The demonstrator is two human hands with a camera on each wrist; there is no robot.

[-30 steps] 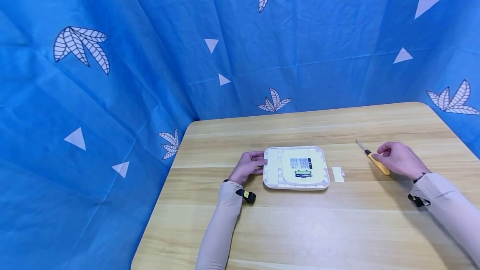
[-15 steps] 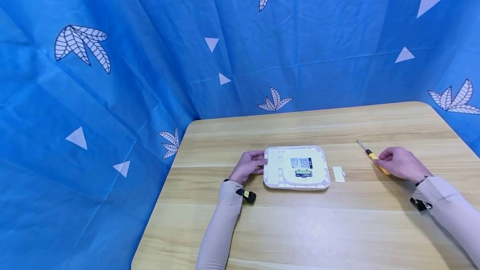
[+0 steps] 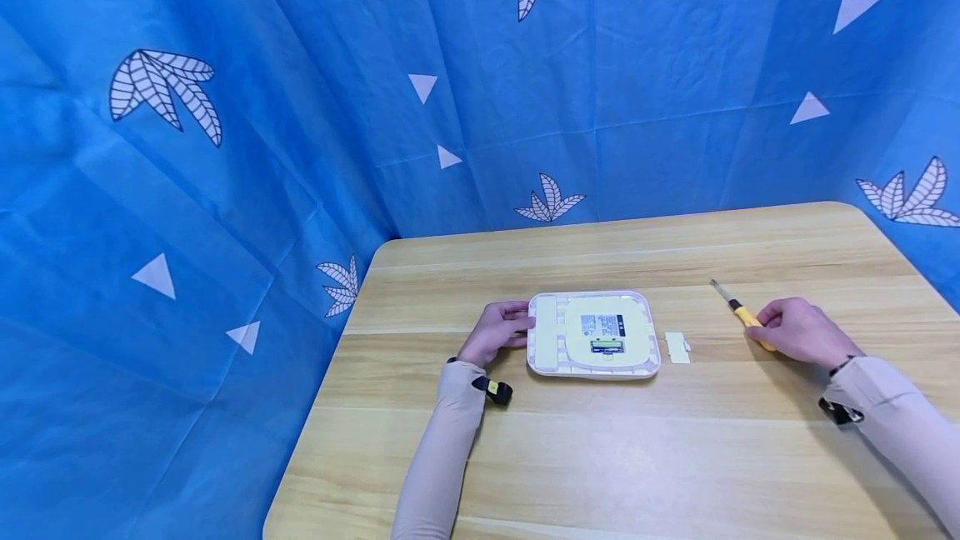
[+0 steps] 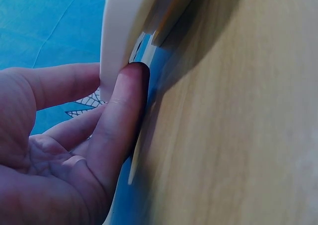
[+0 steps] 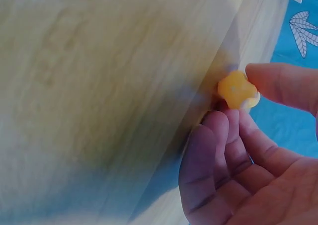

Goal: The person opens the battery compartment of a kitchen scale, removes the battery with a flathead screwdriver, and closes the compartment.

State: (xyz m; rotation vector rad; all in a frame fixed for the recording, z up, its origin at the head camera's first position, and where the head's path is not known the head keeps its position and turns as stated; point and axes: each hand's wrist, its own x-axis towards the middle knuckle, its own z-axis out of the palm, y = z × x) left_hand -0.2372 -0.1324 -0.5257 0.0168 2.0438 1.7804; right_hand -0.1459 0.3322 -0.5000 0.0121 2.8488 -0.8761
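Note:
A white, flat, rounded-rectangular device [image 3: 551, 357] lies on the table with its underside up. It has a printed label, and a green battery [image 3: 606, 344] sits in its uncovered compartment. My left hand [image 3: 495, 330] grips the device's left edge, thumb and finger on opposite faces in the left wrist view. At the right, my right hand [image 3: 802, 332] pinches the yellow handle of a screwdriver [image 3: 742, 313], whose metal tip points away and to the left. In the right wrist view the butt of the handle [image 5: 236, 91] shows between thumb and fingers.
A small white battery cover [image 3: 677, 347] lies just right of the device. The wooden table [image 3: 585, 473] has a rounded far corner on each side. Behind it and to the left hangs a blue patterned curtain [image 3: 300, 65].
My right hand has shifted slightly and closed its fingers on the screwdriver handle, and the screwdriver has moved a little. My left hand and the white device stay put.

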